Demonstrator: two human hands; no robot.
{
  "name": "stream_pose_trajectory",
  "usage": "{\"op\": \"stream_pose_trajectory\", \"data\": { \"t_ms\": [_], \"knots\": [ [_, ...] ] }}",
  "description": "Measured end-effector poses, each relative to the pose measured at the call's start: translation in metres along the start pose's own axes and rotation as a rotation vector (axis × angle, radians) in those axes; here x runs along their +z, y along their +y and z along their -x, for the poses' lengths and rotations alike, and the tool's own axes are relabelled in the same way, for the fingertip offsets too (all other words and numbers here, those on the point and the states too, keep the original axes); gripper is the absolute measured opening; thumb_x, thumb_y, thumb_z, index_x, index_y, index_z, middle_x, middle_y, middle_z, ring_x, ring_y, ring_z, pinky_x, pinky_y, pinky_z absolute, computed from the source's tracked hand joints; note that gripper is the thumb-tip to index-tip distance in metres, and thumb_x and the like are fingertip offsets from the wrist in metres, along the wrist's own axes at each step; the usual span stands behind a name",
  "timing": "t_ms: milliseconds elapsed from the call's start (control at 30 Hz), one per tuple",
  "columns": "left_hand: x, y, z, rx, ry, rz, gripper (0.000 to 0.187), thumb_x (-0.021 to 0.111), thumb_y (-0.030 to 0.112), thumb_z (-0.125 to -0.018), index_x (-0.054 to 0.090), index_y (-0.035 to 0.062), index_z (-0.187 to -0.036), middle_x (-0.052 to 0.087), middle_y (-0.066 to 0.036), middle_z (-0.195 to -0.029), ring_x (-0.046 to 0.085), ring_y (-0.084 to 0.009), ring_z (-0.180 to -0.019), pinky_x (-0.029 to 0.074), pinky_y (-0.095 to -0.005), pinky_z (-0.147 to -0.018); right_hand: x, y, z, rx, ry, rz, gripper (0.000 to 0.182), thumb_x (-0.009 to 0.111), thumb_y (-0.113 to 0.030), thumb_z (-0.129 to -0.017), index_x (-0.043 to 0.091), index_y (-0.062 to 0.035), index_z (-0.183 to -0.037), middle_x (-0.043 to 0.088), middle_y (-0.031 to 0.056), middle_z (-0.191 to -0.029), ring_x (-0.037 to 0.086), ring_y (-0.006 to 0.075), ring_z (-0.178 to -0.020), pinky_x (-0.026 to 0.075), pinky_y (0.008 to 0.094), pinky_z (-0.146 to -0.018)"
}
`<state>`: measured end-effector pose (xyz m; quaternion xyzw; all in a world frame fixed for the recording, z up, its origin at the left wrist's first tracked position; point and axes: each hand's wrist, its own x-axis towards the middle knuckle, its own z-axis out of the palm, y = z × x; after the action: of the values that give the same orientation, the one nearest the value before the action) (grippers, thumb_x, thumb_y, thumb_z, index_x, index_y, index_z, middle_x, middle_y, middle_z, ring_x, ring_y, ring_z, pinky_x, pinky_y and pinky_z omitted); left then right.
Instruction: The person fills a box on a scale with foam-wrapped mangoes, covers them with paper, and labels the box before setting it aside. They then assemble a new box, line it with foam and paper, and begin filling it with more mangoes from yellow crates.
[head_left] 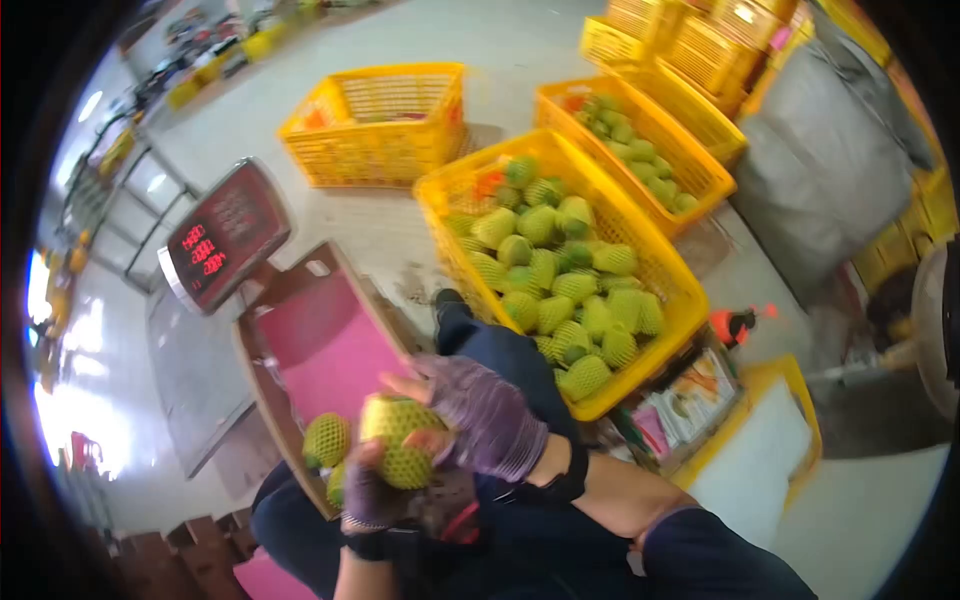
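Note:
Both hands wear purple fingerless gloves and hold one round fruit in a yellow-green foam net, over the near end of a cardboard box lined with pink. My left hand grips it from below and the left. My right hand has its fingers around the right side. Beside them in the box lie netted fruits. To the right, a yellow crate holds several netted green fruits.
A scale display with red digits stands left of the box. Another yellow crate is at the back, a fruit-filled crate at the back right. Stacked crates and a grey sheet stand farther right. An open box of packets sits right.

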<state>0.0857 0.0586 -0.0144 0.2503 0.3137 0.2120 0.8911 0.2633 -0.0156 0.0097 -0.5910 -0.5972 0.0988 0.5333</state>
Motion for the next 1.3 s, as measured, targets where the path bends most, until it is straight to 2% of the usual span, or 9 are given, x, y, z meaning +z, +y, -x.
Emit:
{"op": "stream_pose_trajectory", "data": {
  "t_ms": [200, 467, 700, 833, 900, 967, 1067, 1167, 1300],
  "knots": [
    [-0.036, 0.015, 0.009, 0.158, 0.107, -0.298, 0.073, 0.065, 0.041, -0.078, 0.039, 0.0105, -0.139, 0.053, -0.015, -0.125, 0.055, -0.0312, -0.112, 0.049, -0.0427, -0.093, -0.035, -0.059, -0.001, -0.521, -0.149, -1.506, 0.055, 0.067, -0.047, -0.085, 0.059, -0.0106, -0.126, 0.058, 0.0112, -0.115, 0.056, 0.0196, -0.100, 0.046, 0.0329, -0.084],
    [-0.036, 0.027, -0.003, 0.267, 0.186, -0.217, 0.075, 0.066, 0.038, -0.077, 0.037, 0.0122, -0.140, 0.052, -0.015, -0.123, 0.054, -0.0305, -0.112, 0.049, -0.0436, -0.091, -0.037, -0.071, 0.012, -0.457, -0.218, -1.685, 0.047, 0.067, -0.036, -0.085, 0.060, -0.0095, -0.123, 0.059, 0.0095, -0.112, 0.057, 0.0180, -0.097, 0.046, 0.0301, -0.083],
    [-0.048, 0.037, -0.036, 0.316, 0.248, -0.809, 0.057, 0.066, 0.022, -0.081, 0.050, 0.0023, -0.132, 0.056, -0.012, -0.117, 0.058, -0.0240, -0.106, 0.047, -0.0337, -0.093, -0.050, -0.055, 0.014, -0.351, -0.190, -1.656, 0.041, 0.068, -0.025, -0.084, 0.060, -0.0086, -0.121, 0.060, 0.0080, -0.110, 0.057, 0.0166, -0.094, 0.046, 0.0278, -0.082],
    [-0.095, 0.028, -0.065, 0.444, 0.113, -1.217, 0.049, 0.071, 0.003, -0.079, 0.058, 0.0037, -0.125, 0.060, -0.008, -0.115, 0.058, -0.0202, -0.105, 0.046, -0.0307, -0.093, -0.083, -0.013, 0.013, -0.070, -0.168, -1.380, 0.038, 0.068, -0.019, -0.084, 0.060, -0.0081, -0.119, 0.060, 0.0072, -0.108, 0.057, 0.0158, -0.092, 0.046, 0.0264, -0.081],
    [-0.093, 0.027, -0.071, 0.499, 0.308, -1.723, 0.052, 0.071, 0.003, -0.074, 0.060, 0.0083, -0.124, 0.060, -0.009, -0.112, 0.059, -0.0233, -0.101, 0.048, -0.0330, -0.090, -0.116, 0.044, 0.015, 0.367, -0.088, -0.856, 0.037, 0.068, -0.016, -0.084, 0.061, -0.0078, -0.119, 0.060, 0.0067, -0.107, 0.057, 0.0154, -0.092, 0.046, 0.0257, -0.081],
    [-0.076, 0.023, -0.071, 0.460, 0.329, -1.943, 0.051, 0.073, 0.009, -0.072, 0.062, 0.0130, -0.122, 0.060, -0.013, -0.108, 0.059, -0.0306, -0.102, 0.048, -0.0382, -0.088, -0.114, 0.127, -0.010, 0.333, 0.202, 0.025, 0.040, 0.070, -0.009, -0.080, 0.059, -0.0065, -0.119, 0.060, 0.0063, -0.106, 0.057, 0.0153, -0.094, 0.047, 0.0270, -0.086],
    [-0.068, 0.024, -0.074, 0.230, 0.434, -2.060, 0.047, 0.070, 0.028, -0.078, 0.060, 0.0180, -0.122, 0.061, -0.016, -0.108, 0.059, -0.0381, -0.098, 0.048, -0.0455, -0.084, -0.088, 0.260, 0.029, 0.732, -0.208, 0.558, 0.073, 0.075, -0.028, -0.071, 0.045, -0.0141, -0.135, 0.054, 0.0174, -0.126, 0.052, 0.0368, -0.115, 0.044, 0.0444, -0.097],
    [-0.074, 0.032, -0.077, 0.159, 0.425, -2.148, 0.048, 0.072, 0.033, -0.076, 0.059, 0.0213, -0.121, 0.061, -0.015, -0.105, 0.056, -0.0354, -0.102, 0.046, -0.0465, -0.088, -0.044, 0.300, 0.047, 0.674, -0.555, 0.801, 0.085, 0.076, -0.031, -0.069, 0.036, -0.0162, -0.142, 0.043, 0.0140, -0.141, 0.040, 0.0322, -0.130, 0.038, 0.0452, -0.103],
    [-0.072, 0.034, -0.081, 0.161, 0.524, -2.117, 0.052, 0.076, 0.030, -0.071, 0.060, 0.0173, -0.119, 0.061, -0.015, -0.108, 0.057, -0.0353, -0.102, 0.047, -0.0454, -0.087, -0.009, 0.331, 0.070, 0.575, -0.338, 0.891, 0.088, 0.079, -0.028, -0.063, 0.037, -0.0121, -0.139, 0.043, 0.0137, -0.138, 0.038, 0.0313, -0.131, 0.028, 0.0425, -0.110]
  ]
}}
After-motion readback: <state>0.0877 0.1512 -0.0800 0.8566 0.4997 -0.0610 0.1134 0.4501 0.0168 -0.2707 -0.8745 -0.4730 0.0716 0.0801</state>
